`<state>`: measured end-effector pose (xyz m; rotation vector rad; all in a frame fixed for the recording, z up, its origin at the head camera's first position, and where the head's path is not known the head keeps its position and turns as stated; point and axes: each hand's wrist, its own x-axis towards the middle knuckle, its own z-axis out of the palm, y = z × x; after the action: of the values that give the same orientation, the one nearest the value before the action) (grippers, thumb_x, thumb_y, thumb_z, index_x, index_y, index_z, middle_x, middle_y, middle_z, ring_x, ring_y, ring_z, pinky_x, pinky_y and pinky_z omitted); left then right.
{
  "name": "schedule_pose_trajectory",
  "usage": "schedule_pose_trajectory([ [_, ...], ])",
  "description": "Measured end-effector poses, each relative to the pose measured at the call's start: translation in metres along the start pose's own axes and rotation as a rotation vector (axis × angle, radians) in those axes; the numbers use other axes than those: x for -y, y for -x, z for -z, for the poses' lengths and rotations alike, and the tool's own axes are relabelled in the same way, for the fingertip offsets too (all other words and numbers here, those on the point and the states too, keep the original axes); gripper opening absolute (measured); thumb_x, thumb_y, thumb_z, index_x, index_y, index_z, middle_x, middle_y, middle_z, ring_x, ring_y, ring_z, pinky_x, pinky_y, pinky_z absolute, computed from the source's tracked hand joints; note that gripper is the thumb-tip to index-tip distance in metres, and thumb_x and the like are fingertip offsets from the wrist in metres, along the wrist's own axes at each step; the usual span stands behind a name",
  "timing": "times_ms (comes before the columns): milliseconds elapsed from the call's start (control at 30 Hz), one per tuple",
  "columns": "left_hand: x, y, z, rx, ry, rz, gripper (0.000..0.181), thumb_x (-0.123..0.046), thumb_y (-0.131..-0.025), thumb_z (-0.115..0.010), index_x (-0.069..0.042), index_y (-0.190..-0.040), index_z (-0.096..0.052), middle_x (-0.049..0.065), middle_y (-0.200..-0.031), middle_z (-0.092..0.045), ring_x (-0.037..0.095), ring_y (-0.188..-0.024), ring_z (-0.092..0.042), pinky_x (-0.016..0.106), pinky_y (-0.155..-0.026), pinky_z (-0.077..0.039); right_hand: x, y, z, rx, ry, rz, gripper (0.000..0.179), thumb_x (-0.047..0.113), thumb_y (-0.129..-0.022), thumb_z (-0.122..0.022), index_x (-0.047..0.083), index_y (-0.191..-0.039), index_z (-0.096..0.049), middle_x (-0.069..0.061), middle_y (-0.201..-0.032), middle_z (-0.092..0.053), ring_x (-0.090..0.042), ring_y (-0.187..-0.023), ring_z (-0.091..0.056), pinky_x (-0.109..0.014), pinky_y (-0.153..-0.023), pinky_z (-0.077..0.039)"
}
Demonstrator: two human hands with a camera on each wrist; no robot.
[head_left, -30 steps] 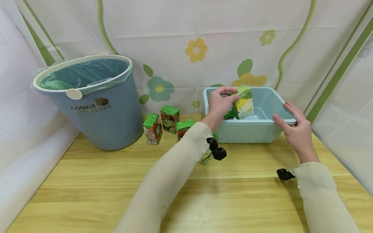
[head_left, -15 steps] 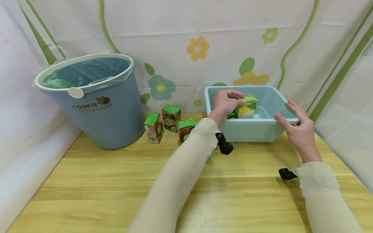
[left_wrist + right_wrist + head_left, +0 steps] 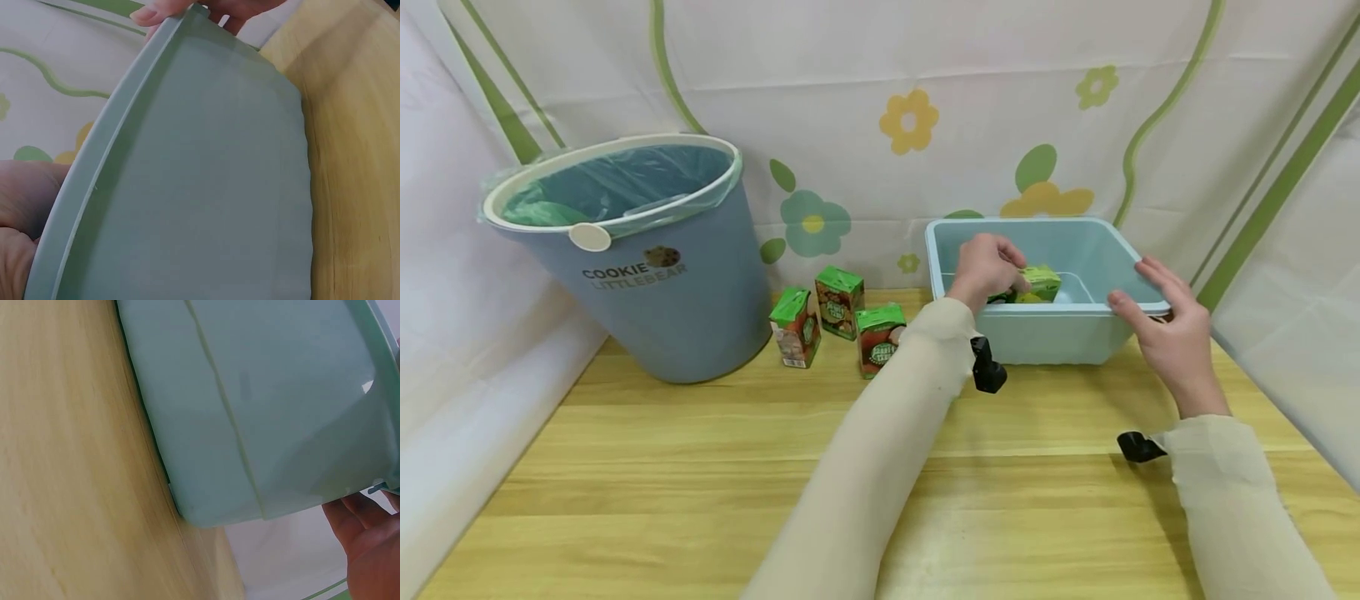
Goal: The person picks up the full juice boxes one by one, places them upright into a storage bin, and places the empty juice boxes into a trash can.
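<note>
Green carton (image 3: 1042,282) sits low inside the pale blue tub (image 3: 1037,333), right of centre in the head view, its upper part showing above the tub's front wall. The left hand (image 3: 987,267) reaches in from the lower middle of the frame, fingers bent and nearly closed, pinching the carton at its left end. Just beneath that hand is a darker green item (image 3: 1000,297), too hidden to make out. The right hand (image 3: 1172,337), toward the right edge, is partly closed on the tub's front right corner, thumb over the front rim and fingers along the side.

Left of the tub, three upright cartons with green tops stand near one another on the wooden worktop (image 3: 647,492); the sleeve (image 3: 880,433) partly covers the nearest one. A large blue bin (image 3: 700,308), lined with a clear green bag (image 3: 546,214), fills the upper left, beside a white backdrop (image 3: 820,50) printed with flowers and stems.
</note>
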<state>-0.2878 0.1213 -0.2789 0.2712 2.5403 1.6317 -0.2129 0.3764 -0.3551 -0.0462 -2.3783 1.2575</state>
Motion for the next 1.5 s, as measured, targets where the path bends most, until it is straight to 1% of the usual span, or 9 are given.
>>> schedule_pose_trajectory([
  [100,0.000,-0.001,0.001,-0.002,-0.098,-0.020,0.022,0.003,-0.084,-0.086,-0.011,-0.101,-0.082,0.000,-0.109,-0.077,0.021,-0.114,-0.067,0.030,-0.082,-0.062,0.001,-0.002,-0.001,-0.002,-0.010,0.006,0.066,0.038,-0.102,-0.070,0.024,-0.163,-0.046,0.016,-0.173,-0.033,-0.013,-0.163,-0.025,-0.002,-0.108,-0.035],
  [200,0.000,-0.001,0.004,-0.014,-0.105,-0.007,0.022,0.000,-0.086,-0.085,-0.014,-0.102,-0.084,-0.001,-0.121,-0.075,0.022,-0.132,-0.058,0.029,-0.086,-0.061,0.003,-0.003,-0.001,-0.001,-0.009,0.007,0.067,0.038,-0.102,-0.070,0.023,-0.163,-0.046,0.015,-0.173,-0.033,-0.013,-0.163,-0.025,0.000,-0.105,-0.035],
  [433,0.001,0.004,0.007,-0.059,0.065,-0.005,0.017,-0.006,-0.087,-0.087,-0.019,-0.099,-0.085,-0.007,-0.098,-0.079,0.010,-0.095,-0.068,0.024,-0.075,-0.058,0.003,-0.001,0.000,0.006,-0.019,0.009,0.066,0.038,-0.102,-0.071,0.024,-0.162,-0.046,0.016,-0.173,-0.033,-0.009,-0.163,-0.024,0.005,-0.098,-0.034],
  [667,-0.001,0.012,0.010,-0.065,0.037,-0.063,0.017,-0.014,-0.088,-0.088,-0.022,-0.102,-0.084,-0.009,-0.095,-0.078,0.009,-0.103,-0.066,0.024,-0.082,-0.057,0.000,0.001,0.004,0.007,-0.031,-0.003,0.066,0.037,-0.102,-0.071,0.024,-0.162,-0.046,0.016,-0.173,-0.033,-0.008,-0.163,-0.023,0.006,-0.096,-0.034],
  [800,-0.002,0.019,0.018,-0.044,0.080,-0.087,0.018,-0.016,-0.089,-0.087,-0.023,-0.106,-0.083,-0.008,-0.098,-0.078,0.009,-0.101,-0.067,0.025,-0.081,-0.057,-0.001,0.001,0.005,0.006,-0.025,-0.002,0.066,0.036,-0.102,-0.070,0.024,-0.163,-0.046,0.016,-0.173,-0.033,-0.008,-0.163,-0.023,0.006,-0.099,-0.033],
  [1000,0.001,0.039,0.039,-0.047,0.166,-0.160,0.025,-0.021,-0.091,-0.086,-0.023,-0.116,-0.082,-0.008,-0.104,-0.078,0.007,-0.096,-0.069,0.023,-0.076,-0.058,0.001,0.000,0.003,0.012,-0.010,-0.004,0.067,0.037,-0.103,-0.069,0.023,-0.163,-0.045,0.017,-0.173,-0.032,-0.009,-0.163,-0.023,0.000,-0.102,-0.033],
  [1167,0.013,0.063,0.055,-0.049,0.206,-0.209,0.029,-0.022,-0.094,-0.083,-0.021,-0.123,-0.079,-0.001,-0.116,-0.078,0.010,-0.096,-0.069,0.025,-0.076,-0.058,0.002,-0.001,0.003,0.013,-0.009,-0.010,0.067,0.037,-0.103,-0.069,0.022,-0.163,-0.044,0.017,-0.173,-0.032,-0.009,-0.162,-0.024,0.001,-0.103,-0.033],
  [1367,0.036,0.091,0.060,-0.121,0.247,-0.226,0.026,-0.024,-0.093,-0.084,-0.021,-0.119,-0.081,-0.003,-0.115,-0.078,0.010,-0.097,-0.069,0.029,-0.081,-0.060,0.002,-0.001,0.004,0.014,-0.015,-0.008,0.067,0.037,-0.103,-0.069,0.022,-0.164,-0.044,0.019,-0.173,-0.032,-0.009,-0.162,-0.024,0.005,-0.098,-0.033],
  [1500,0.056,0.110,0.063,-0.185,0.245,-0.241,0.028,-0.022,-0.093,-0.085,-0.018,-0.120,-0.080,-0.001,-0.117,-0.079,0.011,-0.104,-0.072,0.030,-0.093,-0.061,0.002,0.000,0.003,0.022,-0.016,-0.008,0.067,0.038,-0.103,-0.069,0.024,-0.164,-0.044,0.020,-0.173,-0.031,-0.008,-0.162,-0.022,0.001,-0.107,-0.032],
])
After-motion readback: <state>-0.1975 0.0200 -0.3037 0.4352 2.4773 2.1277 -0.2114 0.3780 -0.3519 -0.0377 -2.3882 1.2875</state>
